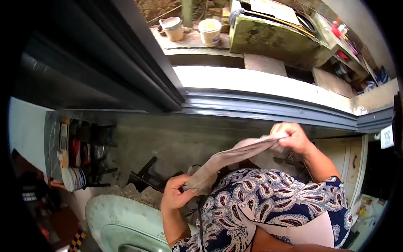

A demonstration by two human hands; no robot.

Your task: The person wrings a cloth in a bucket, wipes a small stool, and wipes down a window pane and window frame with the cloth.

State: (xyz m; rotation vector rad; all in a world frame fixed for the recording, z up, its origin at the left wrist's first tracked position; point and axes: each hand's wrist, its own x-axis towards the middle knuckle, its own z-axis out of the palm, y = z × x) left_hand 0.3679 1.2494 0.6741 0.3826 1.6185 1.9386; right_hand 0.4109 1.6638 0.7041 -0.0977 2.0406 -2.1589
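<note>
A pale greyish-pink cloth (228, 157) is stretched in a loose, folded strip between my two hands, in front of my chest. My left hand (175, 194) is closed round its lower left end. Higher and farther right, my right hand (294, 136) pinches the other end between thumb and fingers. Just beyond the cloth runs the grey metal window frame (268, 105) with its sliding tracks. Some of the cloth's underside is hidden from view.
A dark sliding panel (96, 54) stands at the upper left. Outside are two buckets (210, 32) and a mossy concrete basin (273, 44). Below left is a pale green round-edged table (126, 218), near a white bucket (74, 179) and black stool legs (147, 172). A cabinet (350, 161) stands right.
</note>
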